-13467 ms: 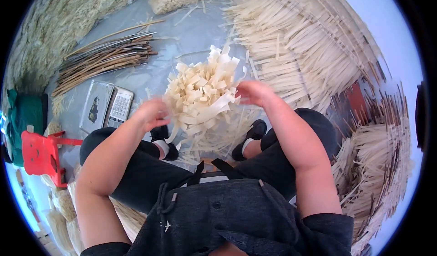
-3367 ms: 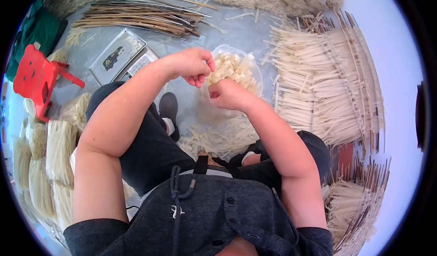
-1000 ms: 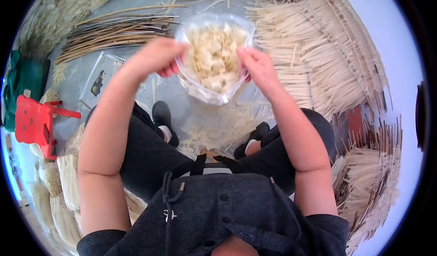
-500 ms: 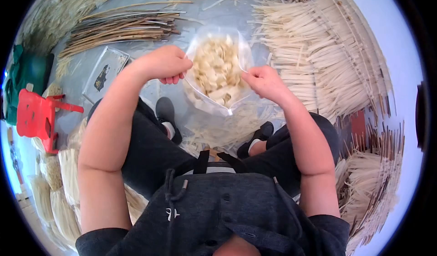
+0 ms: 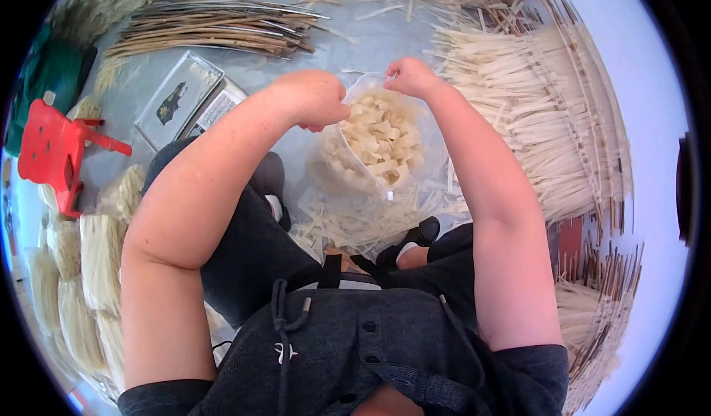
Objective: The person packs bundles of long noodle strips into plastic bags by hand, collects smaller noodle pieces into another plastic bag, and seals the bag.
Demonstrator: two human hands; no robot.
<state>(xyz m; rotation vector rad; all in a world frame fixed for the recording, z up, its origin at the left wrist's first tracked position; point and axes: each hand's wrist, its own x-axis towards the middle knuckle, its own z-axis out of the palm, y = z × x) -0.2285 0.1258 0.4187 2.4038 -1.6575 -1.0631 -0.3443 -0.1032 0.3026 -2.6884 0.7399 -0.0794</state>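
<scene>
A clear plastic bag stands open on the floor between my feet, full of pale, flat, curled noodle-like pieces. My left hand pinches the bag's rim on its left side, with the fingertips partly turned from view. At the far edge of the opening, my right hand has thumb and fingers closed on the rim. A small white tab shows at the near corner of the bag's edge.
A scale sits left of the bag, below a bundle of sticks. Rows of dried strips on sticks lie at right. A red chair and packed bundles are at left. Loose strips litter the floor.
My right hand has moved from the bag's right side to its far edge. Earlier both hands were among the pieces; the rim is now held. The view has turned, showing the scale's keypad again.
</scene>
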